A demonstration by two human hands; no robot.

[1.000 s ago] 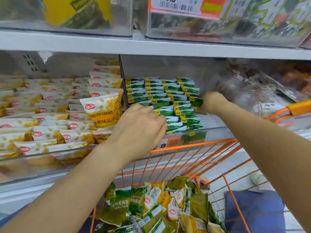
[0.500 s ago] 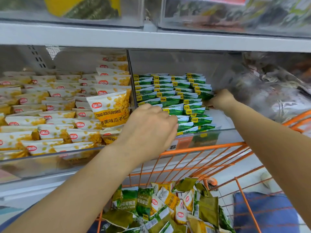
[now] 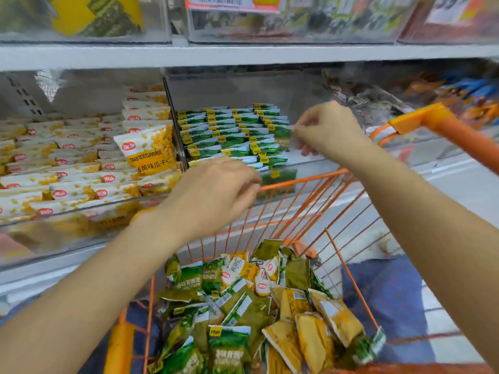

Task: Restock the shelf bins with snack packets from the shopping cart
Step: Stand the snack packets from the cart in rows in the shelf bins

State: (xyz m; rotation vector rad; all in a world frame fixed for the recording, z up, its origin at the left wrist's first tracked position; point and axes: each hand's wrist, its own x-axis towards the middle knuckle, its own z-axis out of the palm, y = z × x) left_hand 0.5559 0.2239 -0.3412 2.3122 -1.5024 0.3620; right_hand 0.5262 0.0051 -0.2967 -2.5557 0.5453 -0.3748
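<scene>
Rows of small green snack packets [image 3: 232, 130] are stacked in a clear shelf bin [image 3: 310, 161]. My left hand [image 3: 216, 193] hovers just in front of that bin, above the cart's front rim, with fingers loosely curled and nothing in them. My right hand [image 3: 326, 128] is at the right edge of the green stack, fingertips close to the outermost packets and holding nothing that I can see. Below both hands stands the orange wire shopping cart [image 3: 302, 180], with a loose heap of green and yellow snack packets [image 3: 243, 306] in it.
The bin on the left holds white and yellow packets [image 3: 81, 168], one of them upright [image 3: 151, 149] against the divider. An upper shelf [image 3: 243, 54] with more bins runs overhead. The cart's orange handle [image 3: 445, 128] juts in at the right. A blue cloth [image 3: 391, 298] lies beyond the cart.
Both hands have drawn back out of the green packet bin toward me. The left hand has dropped to the cart's rim, and the view has tilted down over the cart.
</scene>
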